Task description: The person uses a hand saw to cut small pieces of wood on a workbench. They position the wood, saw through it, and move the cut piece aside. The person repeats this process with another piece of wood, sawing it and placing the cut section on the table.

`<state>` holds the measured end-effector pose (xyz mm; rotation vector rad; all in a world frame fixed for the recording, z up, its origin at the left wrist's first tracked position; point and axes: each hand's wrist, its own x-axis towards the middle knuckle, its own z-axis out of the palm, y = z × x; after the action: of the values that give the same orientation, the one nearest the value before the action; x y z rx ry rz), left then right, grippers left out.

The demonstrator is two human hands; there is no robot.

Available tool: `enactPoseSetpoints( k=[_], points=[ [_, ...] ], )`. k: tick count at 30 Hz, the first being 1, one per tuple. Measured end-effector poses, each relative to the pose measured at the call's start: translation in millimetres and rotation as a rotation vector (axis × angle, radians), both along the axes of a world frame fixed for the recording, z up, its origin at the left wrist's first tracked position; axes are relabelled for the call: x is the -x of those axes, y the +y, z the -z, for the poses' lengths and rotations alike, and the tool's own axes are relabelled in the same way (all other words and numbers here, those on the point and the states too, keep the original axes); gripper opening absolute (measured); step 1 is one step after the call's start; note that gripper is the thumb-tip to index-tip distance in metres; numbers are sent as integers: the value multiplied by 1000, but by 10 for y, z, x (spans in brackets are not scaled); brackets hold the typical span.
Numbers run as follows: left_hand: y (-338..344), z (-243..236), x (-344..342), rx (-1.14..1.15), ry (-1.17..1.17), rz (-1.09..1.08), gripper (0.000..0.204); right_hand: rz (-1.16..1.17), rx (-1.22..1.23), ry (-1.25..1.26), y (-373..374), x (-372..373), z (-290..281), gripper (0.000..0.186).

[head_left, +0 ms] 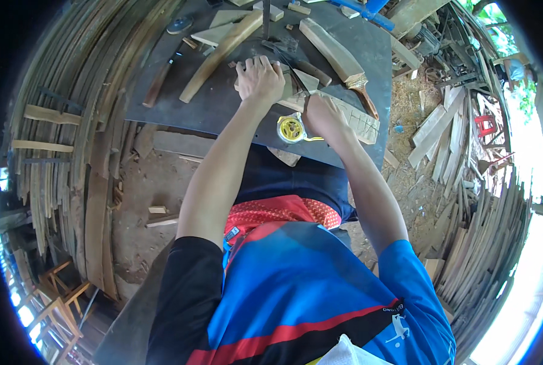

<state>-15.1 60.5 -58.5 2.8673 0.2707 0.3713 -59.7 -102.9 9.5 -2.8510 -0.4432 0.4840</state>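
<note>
My left hand (262,80) lies palm down at the table's middle, its fingers curled over a pale wooden board (364,125) and pressing on it. The board slants to the right under both hands, and pencil-like lines mark its right end. My right hand (327,115) is closed round a tool with a dark, narrow blade (300,81) that points up and left across the wood; its handle is hidden in the fist. Right beside this hand, near the table's front edge, is a yellow tape measure (291,128) with a bit of tape out.
The dark tabletop (180,121) also bears a curved wooden piece (222,55), a thick wooden block (331,50), a brush (364,98) and a wooden-handled tool (159,82). Stacked planks (89,79) stand at left; scrap wood (435,137) lies on the floor at right.
</note>
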Motion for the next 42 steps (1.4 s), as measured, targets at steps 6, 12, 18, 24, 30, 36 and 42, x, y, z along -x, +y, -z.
enactPoseSetpoints(
  k=[6, 12, 18, 24, 30, 36, 42],
  points=[
    [-30, -91, -62, -23, 17, -48, 52, -60, -20, -57, -103, -49, 197, 19],
    [-18, -43, -47, -38, -47, 12, 48, 34, -49, -63, -5, 34, 124, 21],
    [-63, -41, -48, 34, -129, 11, 40, -23, -50, -86, -122, -51, 247, 27],
    [-7, -16, -32, 54, -246, 22, 32, 47, -72, -108, -1, 11, 242, 31],
    [-36, -77, -9, 145, -178, 36, 30, 87, -125, -148, -24, 113, 223, 36],
    [24, -66, -116, 64, -71, 66, 36, 59, -115, -112, -8, 300, 12, 40],
    [29, -91, -105, 150, -64, 127, 33, 50, -127, -103, -88, 480, -94, 40]
  ],
)
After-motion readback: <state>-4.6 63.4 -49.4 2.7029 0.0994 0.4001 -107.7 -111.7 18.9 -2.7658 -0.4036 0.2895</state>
